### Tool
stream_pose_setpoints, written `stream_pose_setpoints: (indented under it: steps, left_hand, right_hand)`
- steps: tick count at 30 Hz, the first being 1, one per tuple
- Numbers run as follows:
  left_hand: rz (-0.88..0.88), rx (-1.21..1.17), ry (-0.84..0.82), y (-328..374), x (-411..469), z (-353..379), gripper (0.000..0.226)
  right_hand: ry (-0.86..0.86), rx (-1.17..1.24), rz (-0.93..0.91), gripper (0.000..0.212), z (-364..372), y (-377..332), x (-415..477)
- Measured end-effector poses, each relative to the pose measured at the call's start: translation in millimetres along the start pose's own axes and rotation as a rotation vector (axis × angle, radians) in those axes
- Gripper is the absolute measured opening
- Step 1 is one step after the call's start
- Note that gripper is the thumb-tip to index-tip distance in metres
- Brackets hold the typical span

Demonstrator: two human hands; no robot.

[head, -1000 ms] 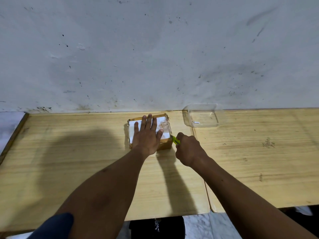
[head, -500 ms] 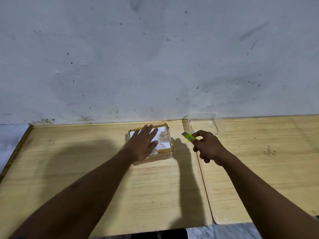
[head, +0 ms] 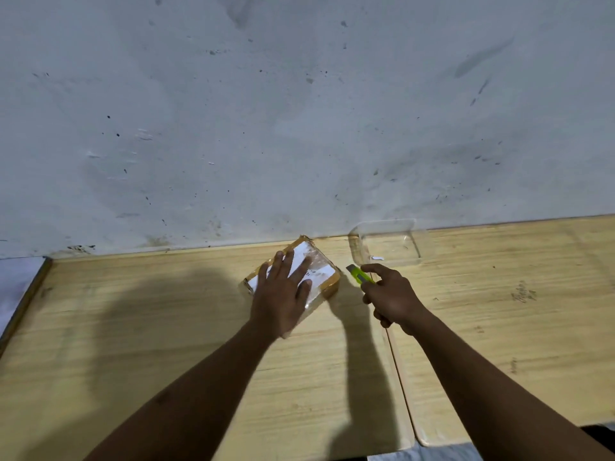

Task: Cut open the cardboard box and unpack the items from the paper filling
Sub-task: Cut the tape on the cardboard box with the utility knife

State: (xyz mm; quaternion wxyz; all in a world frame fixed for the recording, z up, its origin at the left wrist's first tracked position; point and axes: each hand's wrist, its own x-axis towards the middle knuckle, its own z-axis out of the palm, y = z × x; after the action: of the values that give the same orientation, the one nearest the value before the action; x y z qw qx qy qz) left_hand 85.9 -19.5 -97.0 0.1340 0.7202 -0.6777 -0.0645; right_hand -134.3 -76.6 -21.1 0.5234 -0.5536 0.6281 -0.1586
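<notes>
A small brown cardboard box (head: 327, 273) with a white label and clear tape lies on the wooden table (head: 166, 327), turned so one corner points at the wall. My left hand (head: 283, 294) lies flat on its top with fingers spread. My right hand (head: 391, 294) grips a green utility knife (head: 358, 273) just right of the box. The knife tip points toward the box's right corner and is a little apart from it.
A clear plastic container (head: 386, 242) stands against the grey wall (head: 299, 111) behind my right hand. A second table (head: 515, 311) adjoins on the right with a narrow seam between. The table's left edge meets a pale surface.
The box has been rotated from square to a diagonal lie under my left hand. My right hand with the knife pulled away from the box's front right corner and now hovers to its right.
</notes>
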Motion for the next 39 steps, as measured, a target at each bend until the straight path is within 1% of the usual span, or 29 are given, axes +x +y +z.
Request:
stream_pose_setpoints:
  steps: [2, 4, 6, 8, 10, 12, 18, 20, 24, 27, 30, 34, 39]
  left_hand:
    - [-0.183, -0.014, -0.032, 29, 4, 8, 0.061]
    - [-0.316, -0.066, -0.048, 54, 10, 12, 0.062]
    - [-0.384, -0.116, -0.063, 70, 15, 14, 0.059]
    - [-0.4, -0.153, -0.088, 75, 16, 10, 0.058]
    - [-0.377, -0.161, -0.121, 71, 16, 3, 0.059]
    - [-0.318, -0.127, -0.142, 61, 16, -6, 0.058]
    - [-0.008, 0.009, -0.189, 37, 17, -17, 0.056]
    - [0.05, 0.038, -0.196, 34, 20, -16, 0.056]
    - [0.056, 0.03, -0.17, 30, 21, -5, 0.057]
    - [0.029, -0.009, -0.117, 32, 19, 3, 0.062]
    - [-0.032, -0.02, -0.068, 37, 20, 6, 0.056]
    - [-0.123, -0.018, -0.079, 45, 23, 5, 0.055]
    - [-0.071, -0.051, -0.066, 32, 33, 3, 0.057]
  right_hand:
    - [0.024, 0.021, 0.001, 0.046, -1, -1, -1]
    - [0.041, 0.033, -0.001, 0.047, -2, 0, -2]
    - [0.052, 0.038, 0.0, 0.047, -3, 2, -4]
    - [0.059, 0.057, 0.005, 0.047, -3, 5, -7]
    - [0.062, 0.076, 0.01, 0.048, -3, 9, -10]
    - [0.058, 0.095, 0.016, 0.049, -1, 12, -12]
    - [0.032, 0.191, 0.004, 0.048, 13, 17, -14]
    - [0.03, 0.212, 0.003, 0.048, 16, 19, -14]
    - [0.035, 0.258, -0.013, 0.046, 18, 22, -13]
    - [0.044, 0.302, -0.019, 0.043, 18, 23, -8]
    - [0.037, 0.306, -0.032, 0.043, 18, 21, 1]
    - [0.001, 0.313, -0.044, 0.043, 17, 16, 12]
    - [-0.019, 0.303, -0.044, 0.044, 15, 4, 26]
